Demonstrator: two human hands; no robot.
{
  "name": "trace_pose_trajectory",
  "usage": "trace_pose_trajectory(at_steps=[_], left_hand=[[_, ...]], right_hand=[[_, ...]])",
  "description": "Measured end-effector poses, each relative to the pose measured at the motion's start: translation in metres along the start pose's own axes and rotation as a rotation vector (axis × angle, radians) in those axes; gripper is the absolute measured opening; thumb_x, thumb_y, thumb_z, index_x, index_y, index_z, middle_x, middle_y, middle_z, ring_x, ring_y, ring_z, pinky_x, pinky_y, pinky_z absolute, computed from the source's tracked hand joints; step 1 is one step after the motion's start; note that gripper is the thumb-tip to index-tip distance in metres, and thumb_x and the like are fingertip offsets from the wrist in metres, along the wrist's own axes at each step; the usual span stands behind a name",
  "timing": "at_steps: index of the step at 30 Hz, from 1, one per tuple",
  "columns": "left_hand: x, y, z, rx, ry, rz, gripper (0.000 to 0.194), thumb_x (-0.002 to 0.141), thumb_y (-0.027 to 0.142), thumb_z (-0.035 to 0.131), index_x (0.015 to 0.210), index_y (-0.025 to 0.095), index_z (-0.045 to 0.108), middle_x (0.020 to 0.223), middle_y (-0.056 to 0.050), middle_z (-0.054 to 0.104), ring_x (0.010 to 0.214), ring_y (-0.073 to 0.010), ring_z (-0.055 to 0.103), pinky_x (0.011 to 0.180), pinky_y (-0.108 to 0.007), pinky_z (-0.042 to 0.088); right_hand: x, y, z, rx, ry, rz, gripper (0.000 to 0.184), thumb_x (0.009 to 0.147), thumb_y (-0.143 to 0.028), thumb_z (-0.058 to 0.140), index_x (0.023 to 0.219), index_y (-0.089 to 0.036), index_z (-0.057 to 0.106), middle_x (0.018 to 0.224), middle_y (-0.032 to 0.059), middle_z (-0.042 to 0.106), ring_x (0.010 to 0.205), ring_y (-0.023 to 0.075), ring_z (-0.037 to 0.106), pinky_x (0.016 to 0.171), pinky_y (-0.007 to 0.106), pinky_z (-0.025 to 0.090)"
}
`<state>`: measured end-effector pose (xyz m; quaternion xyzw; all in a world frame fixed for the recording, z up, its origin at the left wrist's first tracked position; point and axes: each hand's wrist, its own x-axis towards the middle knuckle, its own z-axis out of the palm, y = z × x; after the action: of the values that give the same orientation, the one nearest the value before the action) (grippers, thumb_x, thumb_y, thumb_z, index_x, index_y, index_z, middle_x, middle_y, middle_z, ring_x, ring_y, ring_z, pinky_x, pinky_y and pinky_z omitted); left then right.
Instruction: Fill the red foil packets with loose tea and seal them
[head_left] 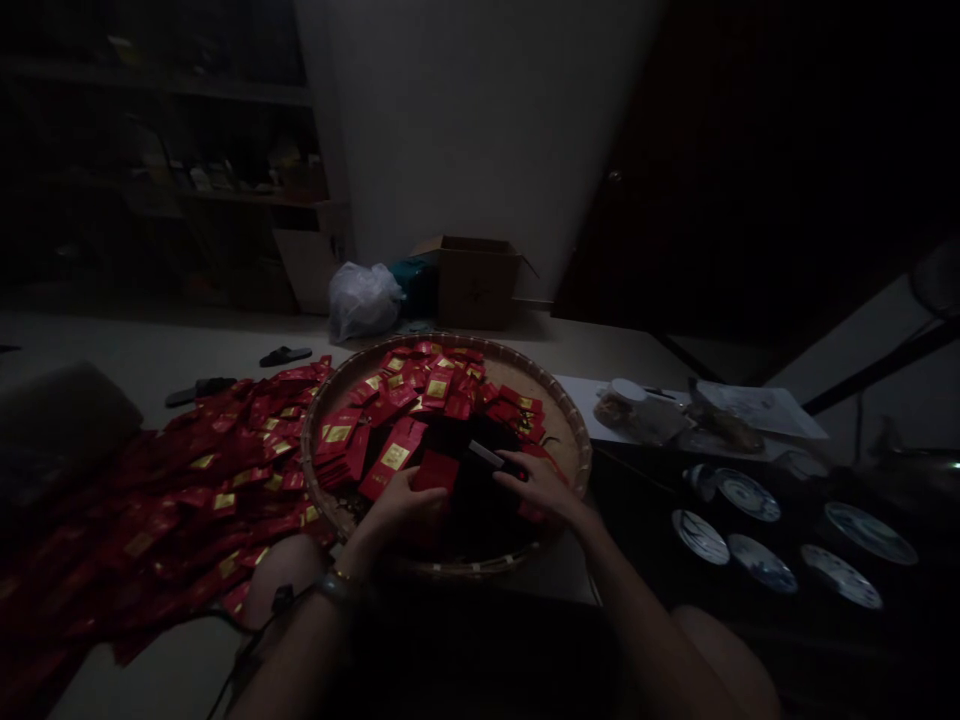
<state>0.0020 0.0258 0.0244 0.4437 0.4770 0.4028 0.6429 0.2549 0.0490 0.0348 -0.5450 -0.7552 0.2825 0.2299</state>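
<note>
Lighting dim. Far left: a wide heap of red packets (pixel 217 500) with gold labels lies on the floor, reaching the tray's edge; a dark slipper (pixel 285 355) lies just behind it. Next, a white plastic bag (pixel 364 298) sits on the floor beyond the tray. Centre: a round woven tray (pixel 559 415) stands in front of the person, with more gold-labelled packets (pixel 439 388) piled mostly along its far and left parts. Left hand (pixel 397 500): thumb and fingers pinched on the side of a single red packet (pixel 436 472), over the near part of the tray, beside a dark mass whose contents are too dim to identify. Behind the tray, an open cardboard box (pixel 478 285) stands near the wall. Right hand (pixel 540 482): fingers closed round a dark-handled tool (pixel 486 455), its pale flat end pointing toward the left hand's packet, apart from it. Far right: several patterned plates (pixel 748 495) lie on a dark surface.
</note>
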Motion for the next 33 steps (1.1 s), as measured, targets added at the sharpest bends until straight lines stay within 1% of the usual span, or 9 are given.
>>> trace_pose_trajectory(at_steps=[3, 7, 11, 13, 16, 19, 23, 27, 33], left_hand=[[-0.002, 0.003, -0.001, 0.007, 0.002, 0.036, 0.050, 0.052, 0.030, 0.083, 0.095, 0.012, 0.064, 0.085, -0.007, 0.074, 0.071, -0.0186, 0.067, 0.066, -0.028, 0.053], [-0.006, 0.009, 0.001, 0.075, -0.004, 0.026, 0.049, 0.049, 0.028, 0.083, 0.092, 0.012, 0.066, 0.084, -0.006, 0.073, 0.073, -0.0196, 0.066, 0.067, -0.029, 0.053], [-0.005, 0.007, 0.002, 0.157, -0.034, 0.065, 0.046, 0.047, 0.026, 0.082, 0.088, 0.012, 0.067, 0.080, -0.003, 0.072, 0.072, -0.0188, 0.063, 0.067, -0.029, 0.051], [-0.004, 0.003, 0.002, 0.185, -0.062, 0.075, 0.044, 0.048, 0.025, 0.081, 0.088, 0.012, 0.067, 0.078, -0.002, 0.071, 0.072, -0.0181, 0.062, 0.067, -0.028, 0.050], [-0.003, -0.002, 0.001, 0.214, -0.088, 0.044, 0.041, 0.049, 0.022, 0.079, 0.087, 0.012, 0.066, 0.075, -0.001, 0.069, 0.070, -0.0166, 0.061, 0.065, -0.026, 0.048], [-0.006, -0.002, 0.002, 0.213, -0.143, -0.009, 0.041, 0.049, 0.021, 0.078, 0.087, 0.011, 0.065, 0.071, 0.000, 0.067, 0.065, -0.0151, 0.059, 0.063, -0.025, 0.046], [-0.009, 0.001, 0.003, 0.250, -0.245, -0.037, 0.041, 0.048, 0.018, 0.078, 0.087, 0.011, 0.066, 0.073, 0.001, 0.067, 0.068, -0.0149, 0.059, 0.065, -0.024, 0.045], [-0.009, 0.001, 0.002, 0.272, -0.258, -0.044, 0.040, 0.049, 0.015, 0.076, 0.088, 0.011, 0.067, 0.074, 0.001, 0.067, 0.068, -0.0150, 0.059, 0.064, -0.024, 0.044], [-0.008, -0.005, -0.001, 0.259, -0.265, -0.059, 0.040, 0.051, 0.014, 0.075, 0.090, 0.012, 0.067, 0.075, 0.001, 0.067, 0.067, -0.0141, 0.059, 0.065, -0.023, 0.044]], right_hand=[[0.001, -0.009, -0.002, -0.067, -0.019, 0.034, 0.050, 0.082, -0.043, 0.058, 0.124, -0.016, 0.057, 0.120, 0.0122, 0.063, 0.108, 0.0254, 0.059, 0.092, 0.037, 0.044], [0.001, -0.010, -0.002, -0.189, -0.043, 0.077, 0.036, 0.079, -0.034, 0.064, 0.112, -0.019, 0.065, 0.110, 0.0118, 0.066, 0.101, 0.0258, 0.061, 0.088, 0.037, 0.046], [0.007, -0.036, 0.000, 0.007, 0.096, -0.235, 0.020, 0.086, -0.022, 0.054, 0.098, -0.020, 0.070, 0.108, 0.0098, 0.064, 0.103, 0.0198, 0.058, 0.090, 0.032, 0.044], [0.013, -0.056, 0.002, 0.064, -0.015, -0.399, 0.019, 0.086, -0.020, 0.054, 0.094, -0.022, 0.072, 0.106, 0.0079, 0.064, 0.101, 0.0182, 0.058, 0.089, 0.031, 0.044], [0.024, -0.078, 0.003, 0.004, -0.244, -0.496, 0.019, 0.084, -0.017, 0.057, 0.092, -0.023, 0.073, 0.097, 0.0059, 0.066, 0.090, 0.0166, 0.060, 0.082, 0.028, 0.045], [0.034, -0.085, 0.003, -0.025, -0.343, -0.489, 0.020, 0.081, -0.013, 0.057, 0.089, -0.020, 0.074, 0.092, 0.0053, 0.067, 0.081, 0.0149, 0.061, 0.074, 0.025, 0.045], [0.039, -0.084, 0.003, -0.054, -0.414, -0.371, 0.030, 0.073, -0.001, 0.049, 0.082, -0.018, 0.073, 0.077, 0.0012, 0.068, 0.068, 0.0118, 0.060, 0.062, 0.020, 0.042], [0.037, -0.086, 0.005, -0.126, -0.402, -0.312, 0.029, 0.069, -0.003, 0.052, 0.084, -0.017, 0.072, 0.072, 0.0001, 0.069, 0.062, 0.0118, 0.058, 0.057, 0.020, 0.038], [0.032, -0.081, 0.004, -0.065, -0.385, -0.305, 0.028, 0.068, -0.006, 0.056, 0.088, -0.018, 0.071, 0.078, -0.0001, 0.071, 0.065, 0.0120, 0.060, 0.058, 0.018, 0.039]])
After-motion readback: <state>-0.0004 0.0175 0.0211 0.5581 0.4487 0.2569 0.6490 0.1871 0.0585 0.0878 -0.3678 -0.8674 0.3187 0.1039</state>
